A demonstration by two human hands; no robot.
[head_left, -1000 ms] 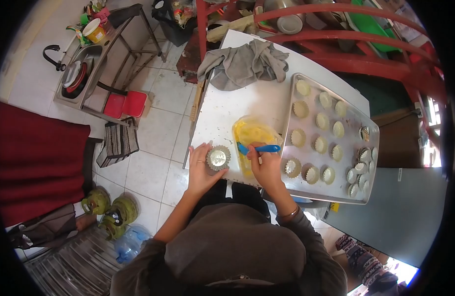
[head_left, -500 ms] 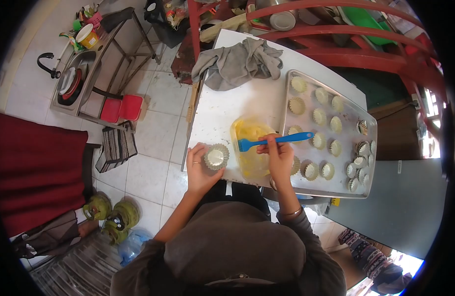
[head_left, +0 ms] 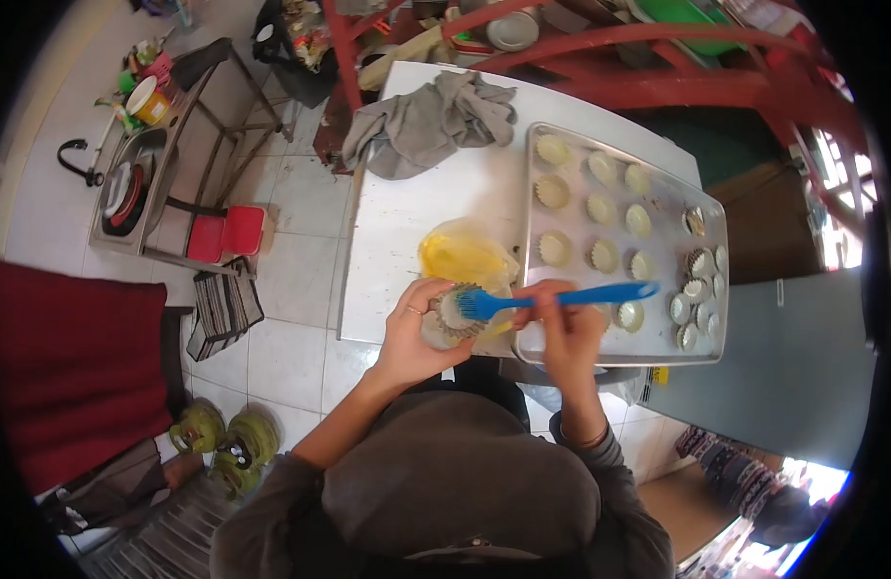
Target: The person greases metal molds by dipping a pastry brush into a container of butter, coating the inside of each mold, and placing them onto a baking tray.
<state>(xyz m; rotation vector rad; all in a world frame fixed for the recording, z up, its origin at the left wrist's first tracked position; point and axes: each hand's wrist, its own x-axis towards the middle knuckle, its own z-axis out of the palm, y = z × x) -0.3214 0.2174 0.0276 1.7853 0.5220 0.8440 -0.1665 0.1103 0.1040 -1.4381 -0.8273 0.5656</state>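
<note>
My left hand (head_left: 416, 331) grips a small fluted tart mould (head_left: 453, 324) by its rim, its inside turned toward the brush. In my right hand (head_left: 565, 331) is a blue pastry brush (head_left: 590, 296), held by the handle, with its bristles at the inside of the mould. Behind both hands lies a clear plastic container (head_left: 465, 236) with yellow grease in it; my hands and the mould hide its near part. On the right, a large metal baking tray (head_left: 668, 261) carries many fluted moulds, some spaced out and others bunched at the right side.
A crumpled grey cloth (head_left: 431, 125) lies at the back of the white table (head_left: 378, 251). Red railings (head_left: 600, 43) stand behind the table. To the left are a sink (head_left: 156, 159), a red stool (head_left: 223, 234) and green gas cylinders (head_left: 248, 439).
The brush has moved from over the plastic container to the mould in my left hand. My two hands have come closer together. The view has shifted slightly.
</note>
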